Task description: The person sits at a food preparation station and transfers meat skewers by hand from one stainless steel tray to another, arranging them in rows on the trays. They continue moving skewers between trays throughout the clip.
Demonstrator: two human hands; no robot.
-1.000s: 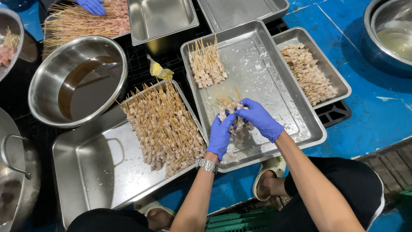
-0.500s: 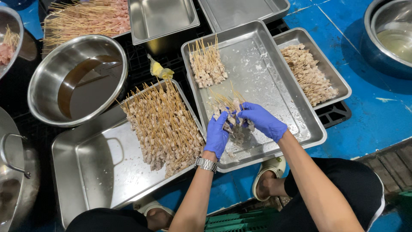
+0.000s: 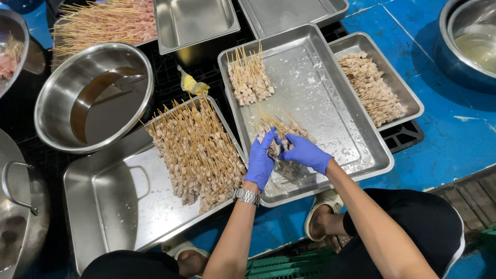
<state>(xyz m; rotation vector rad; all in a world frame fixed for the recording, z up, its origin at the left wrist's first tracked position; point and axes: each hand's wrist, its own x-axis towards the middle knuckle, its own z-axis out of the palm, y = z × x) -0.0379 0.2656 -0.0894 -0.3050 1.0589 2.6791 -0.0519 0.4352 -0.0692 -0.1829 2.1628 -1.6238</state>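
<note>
Both my hands wear blue gloves and close together around a bundle of meat skewers (image 3: 281, 135) over the middle steel tray (image 3: 336, 103). My left hand (image 3: 262, 161) grips the bundle from the left, and my right hand (image 3: 306, 152) presses it from the right. The sticks fan out up and away from my fingers. Further back in the same tray lies a small stack of skewers (image 3: 249, 80). A large pile of skewers (image 3: 199, 152) fills the tray (image 3: 108, 206) to the left.
A right-hand tray (image 3: 408, 101) holds more skewers. A steel bowl (image 3: 90, 98) of brown liquid stands at the left, a pot (image 3: 20, 217) below it. Empty steel pans (image 3: 196, 20) and raw skewers (image 3: 103, 20) lie at the back. Another bowl (image 3: 473, 44) sits top right.
My hands have drawn closer together on the skewer bundle. The other person's gloved hand at the top left is gone from view.
</note>
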